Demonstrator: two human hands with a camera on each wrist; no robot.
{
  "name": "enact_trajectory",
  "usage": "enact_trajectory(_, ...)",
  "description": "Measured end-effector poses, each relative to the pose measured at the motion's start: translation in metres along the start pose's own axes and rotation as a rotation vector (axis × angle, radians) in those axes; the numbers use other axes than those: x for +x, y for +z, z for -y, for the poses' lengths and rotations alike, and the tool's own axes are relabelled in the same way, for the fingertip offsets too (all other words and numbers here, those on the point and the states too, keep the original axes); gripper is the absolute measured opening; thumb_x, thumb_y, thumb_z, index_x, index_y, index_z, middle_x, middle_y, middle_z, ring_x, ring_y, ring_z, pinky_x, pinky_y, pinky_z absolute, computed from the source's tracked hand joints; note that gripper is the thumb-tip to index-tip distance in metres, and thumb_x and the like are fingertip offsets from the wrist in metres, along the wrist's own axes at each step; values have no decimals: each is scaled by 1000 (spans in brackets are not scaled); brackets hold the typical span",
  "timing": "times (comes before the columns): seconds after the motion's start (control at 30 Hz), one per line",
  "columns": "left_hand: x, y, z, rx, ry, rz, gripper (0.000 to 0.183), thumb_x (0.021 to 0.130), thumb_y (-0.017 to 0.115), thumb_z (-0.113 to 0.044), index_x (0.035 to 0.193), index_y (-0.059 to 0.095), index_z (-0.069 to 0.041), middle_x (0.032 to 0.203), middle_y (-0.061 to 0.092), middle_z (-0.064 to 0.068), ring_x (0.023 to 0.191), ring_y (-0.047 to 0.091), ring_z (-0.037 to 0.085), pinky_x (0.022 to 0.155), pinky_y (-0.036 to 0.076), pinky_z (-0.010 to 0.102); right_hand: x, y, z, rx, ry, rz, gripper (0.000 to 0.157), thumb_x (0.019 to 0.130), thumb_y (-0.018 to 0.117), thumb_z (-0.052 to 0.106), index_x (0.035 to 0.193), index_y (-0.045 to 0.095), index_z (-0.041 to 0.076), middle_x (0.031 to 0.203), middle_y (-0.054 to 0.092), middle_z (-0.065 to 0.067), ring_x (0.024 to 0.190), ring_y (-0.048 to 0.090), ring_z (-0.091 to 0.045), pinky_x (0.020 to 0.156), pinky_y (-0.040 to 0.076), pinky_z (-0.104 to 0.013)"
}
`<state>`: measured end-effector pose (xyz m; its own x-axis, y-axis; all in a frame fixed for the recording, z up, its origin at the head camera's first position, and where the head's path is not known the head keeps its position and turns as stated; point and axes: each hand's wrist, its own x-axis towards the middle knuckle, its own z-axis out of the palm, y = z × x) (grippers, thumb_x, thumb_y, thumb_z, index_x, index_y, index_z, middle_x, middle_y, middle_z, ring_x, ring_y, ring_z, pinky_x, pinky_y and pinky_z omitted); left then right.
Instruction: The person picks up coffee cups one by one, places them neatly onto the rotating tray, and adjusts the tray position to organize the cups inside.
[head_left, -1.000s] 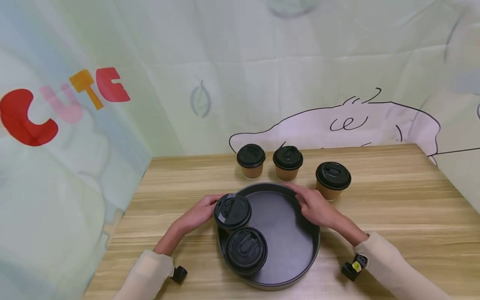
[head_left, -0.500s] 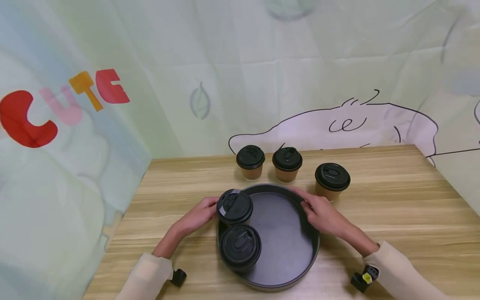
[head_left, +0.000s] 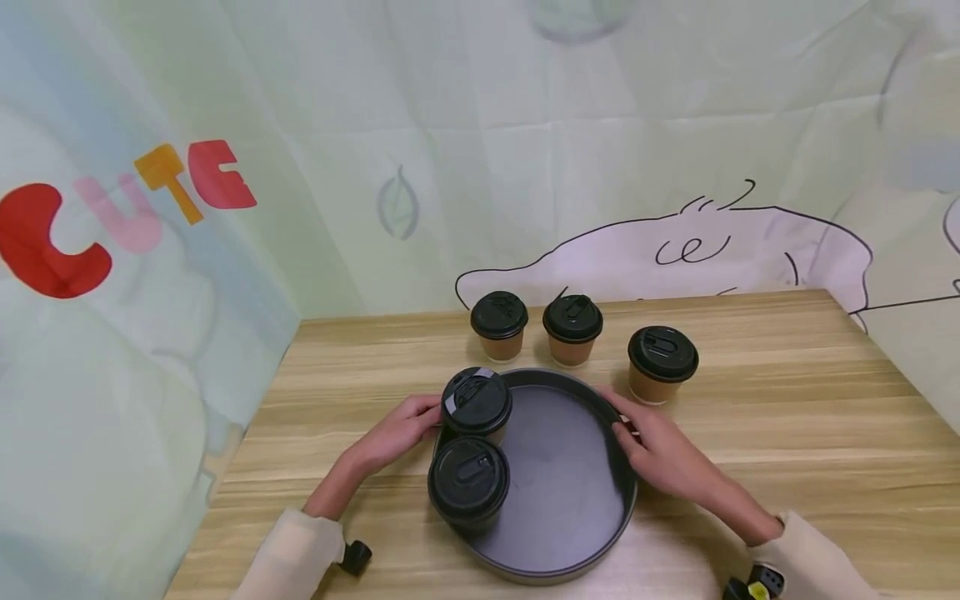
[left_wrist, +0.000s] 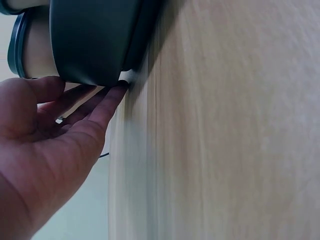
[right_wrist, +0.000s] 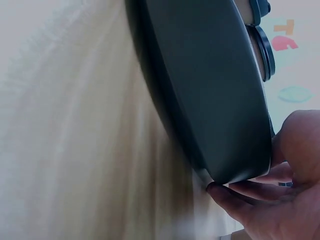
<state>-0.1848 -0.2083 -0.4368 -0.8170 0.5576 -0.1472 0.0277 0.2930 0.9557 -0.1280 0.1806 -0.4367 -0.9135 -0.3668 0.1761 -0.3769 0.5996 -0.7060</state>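
Observation:
A dark round tray (head_left: 558, 475) with a raised wall sits on the wooden table. Two paper coffee cups with black lids stand in its left part: a rear cup (head_left: 477, 402) with a grey strip across its lid, and a nearer cup (head_left: 469, 479). My left hand (head_left: 405, 427) holds the tray's left wall beside the rear cup. Its thumb and fingers meet the outer wall in the left wrist view. At the right wall, my right hand (head_left: 663, 446) grips the tray. The right wrist view shows its thumb near the rim and fingertips at the lower edge.
Behind the tray stand two more lidded cups, a left one (head_left: 499, 325) and a middle one (head_left: 572, 329). A third cup (head_left: 662, 364) is close to my right hand. A printed curtain (head_left: 420, 150) hangs along the table's back edge.
Both cups in the tray have shifted clockwise around it, the rear one away and rightward, the nearer one leftward. My right hand has slid nearer along the wall; my left has barely moved.

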Motion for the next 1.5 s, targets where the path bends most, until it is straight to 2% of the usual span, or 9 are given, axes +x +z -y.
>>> enact_trajectory(0.13,0,0,0,0,-6,-3,44,115,39,-23,142,59,5,134,62,17,119,57,18,103,51,37,-8,4,-1,-1,-28,-49,50,100,57,-4,150,50,-5,132,65,-17,91,63,-14,78,54,-30)
enact_trajectory(0.37,1,-1,2,-34,-9,34,47,115,37,-21,150,48,8,149,52,24,135,52,28,107,48,40,-21,8,2,62,4,-81,53,100,59,-4,152,48,-4,142,59,-24,105,71,-28,84,60,-37)
enact_trajectory(0.43,3,-1,2,-34,-12,36,47,115,37,-21,151,46,8,151,50,24,137,50,27,108,47,38,-24,8,3,90,22,-80,55,100,59,-3,153,47,-1,144,57,-24,106,71,-29,85,59,-37)
enact_trajectory(0.67,4,-2,2,26,-4,21,46,115,39,-24,148,51,6,140,58,21,115,56,18,94,51,26,-30,11,6,134,55,-86,58,100,60,-2,156,45,5,139,61,-24,104,72,-27,82,60,-32)
enact_trajectory(0.93,5,-1,3,22,-14,13,48,115,40,-24,150,49,7,147,54,22,125,55,20,101,50,27,-34,12,8,153,108,-79,60,100,61,-1,157,44,7,138,61,-22,104,72,-26,82,59,-31)
enact_trajectory(1.1,6,0,2,31,-6,6,47,115,40,-24,149,50,7,145,56,22,121,56,18,97,50,25,-35,10,8,153,108,-98,57,100,65,1,154,47,4,130,64,-22,106,71,-28,85,60,-33)
enact_trajectory(1.23,5,0,1,45,-2,6,47,114,41,-24,149,51,6,142,58,21,113,57,17,91,49,24,-35,3,9,120,107,-139,55,99,70,8,149,50,1,123,67,-20,105,71,-31,86,60,-38)
enact_trajectory(1.37,5,0,0,46,-3,9,47,114,41,-24,149,51,7,142,58,20,114,57,15,94,50,22,-36,-9,12,80,95,-174,56,100,72,18,149,51,3,125,67,-21,109,69,-35,88,59,-42)
enact_trajectory(1.5,5,-1,-1,55,-10,3,45,114,41,-24,145,55,7,129,63,17,100,58,13,81,48,20,-35,-20,13,2,46,-242,55,98,75,23,146,54,4,127,67,-19,113,67,-35,88,60,-42)
